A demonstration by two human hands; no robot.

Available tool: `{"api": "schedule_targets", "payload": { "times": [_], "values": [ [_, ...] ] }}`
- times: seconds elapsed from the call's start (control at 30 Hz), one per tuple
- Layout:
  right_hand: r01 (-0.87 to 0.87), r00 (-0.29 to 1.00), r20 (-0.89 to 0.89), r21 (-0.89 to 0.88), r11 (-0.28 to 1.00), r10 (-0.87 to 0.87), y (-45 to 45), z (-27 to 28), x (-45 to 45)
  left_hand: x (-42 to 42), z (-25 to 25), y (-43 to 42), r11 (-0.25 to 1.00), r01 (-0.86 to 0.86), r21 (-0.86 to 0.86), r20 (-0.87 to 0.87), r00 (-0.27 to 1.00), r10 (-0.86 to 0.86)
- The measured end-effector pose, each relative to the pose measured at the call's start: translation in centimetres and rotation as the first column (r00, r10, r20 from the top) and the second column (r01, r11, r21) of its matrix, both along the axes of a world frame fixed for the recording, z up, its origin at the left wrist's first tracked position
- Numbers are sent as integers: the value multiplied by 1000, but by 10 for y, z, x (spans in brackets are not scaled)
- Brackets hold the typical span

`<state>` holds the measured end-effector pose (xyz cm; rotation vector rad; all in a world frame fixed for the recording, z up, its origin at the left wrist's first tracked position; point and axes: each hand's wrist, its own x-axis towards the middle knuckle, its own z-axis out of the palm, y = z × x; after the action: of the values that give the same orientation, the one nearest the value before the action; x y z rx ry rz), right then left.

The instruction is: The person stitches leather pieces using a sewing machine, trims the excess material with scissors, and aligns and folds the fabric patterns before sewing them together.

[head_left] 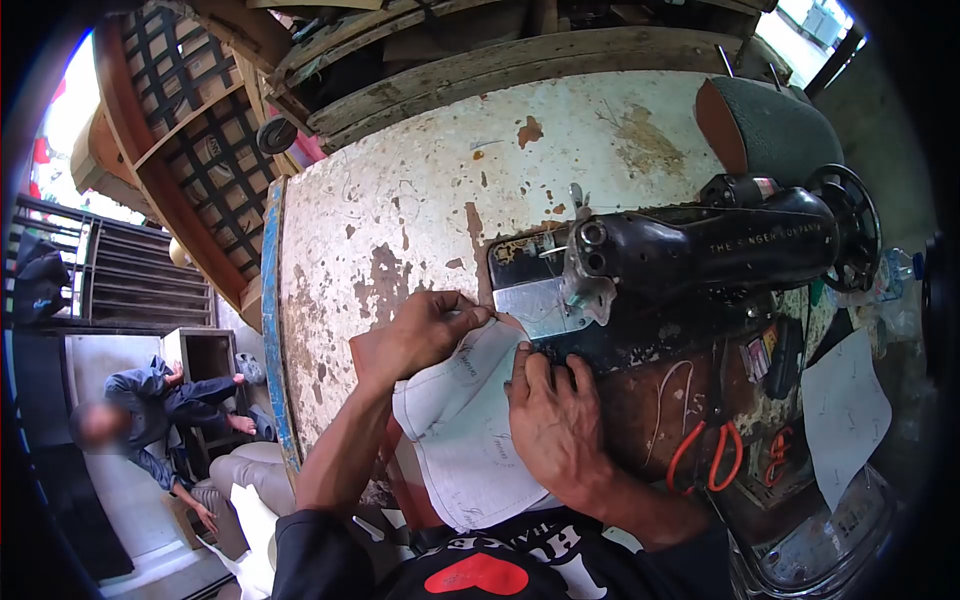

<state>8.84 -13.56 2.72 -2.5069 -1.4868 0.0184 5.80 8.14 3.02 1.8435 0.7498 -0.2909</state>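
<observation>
A black sewing machine [720, 245] stands on the worn white table [430, 220], its needle end above a shiny metal plate [545, 307]. White printed fabric [470, 430] with a stitched edge hangs from the plate toward my body. My left hand [435, 330] pinches the fabric's upper corner just left of the plate. On the fabric's right side, at the plate's near edge, my right hand [560, 420] lies with its fingers spread and bent, fingertips down. Brown material [410, 480] shows beneath the fabric.
Orange-handled scissors [705, 455] lie right of my right hand. Another white piece [845, 415] is at the far right, near a plastic bottle [900, 265]. Wooden shelving [520, 65] borders the table's back. A person [150, 410] sits at the far left.
</observation>
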Motion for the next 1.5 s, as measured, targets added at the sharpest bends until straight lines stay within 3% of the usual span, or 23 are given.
{"api": "schedule_targets", "payload": {
  "times": [0.13,0.4,0.63,0.8,0.93,1.07,1.17,1.2,1.3,1.33,1.47,1.5],
  "values": [
    [13,999,-32,-16,1000,-13,1,1,-1,-3,-4,-12,993,-110,50,-33,993,112],
    [25,999,-35,8,1000,-25,2,3,-3,2,-1,-19,987,-143,80,29,990,141],
    [36,998,-54,11,999,-36,0,-1,-3,4,-6,-17,996,-88,-11,127,988,89],
    [38,995,-88,4,999,-38,0,3,-4,-8,-4,-20,975,-113,191,65,993,102],
    [12,982,-189,78,997,3,1,2,-30,-45,-21,6,982,58,180,112,991,-79],
    [-24,978,-205,37,999,32,10,-1,-60,-81,-25,17,983,22,185,177,983,-55],
    [-24,982,-186,49,998,32,15,0,-67,-83,-19,14,979,9,204,122,992,-34],
    [-19,978,-206,41,999,27,15,-1,-67,-79,-16,12,958,39,285,120,990,-76],
    [-18,972,-233,17,1000,21,13,0,-65,-76,-18,8,979,-10,202,165,986,-24],
    [-20,976,-217,14,1000,22,14,1,-65,-73,-10,5,977,-10,215,59,998,-3],
    [-18,987,-162,43,999,25,15,-3,-66,-73,-6,4,983,-3,183,17,1000,0],
    [-16,986,-163,41,999,23,15,-3,-67,-74,-12,3,996,-46,77,148,988,34]
  ]
}}
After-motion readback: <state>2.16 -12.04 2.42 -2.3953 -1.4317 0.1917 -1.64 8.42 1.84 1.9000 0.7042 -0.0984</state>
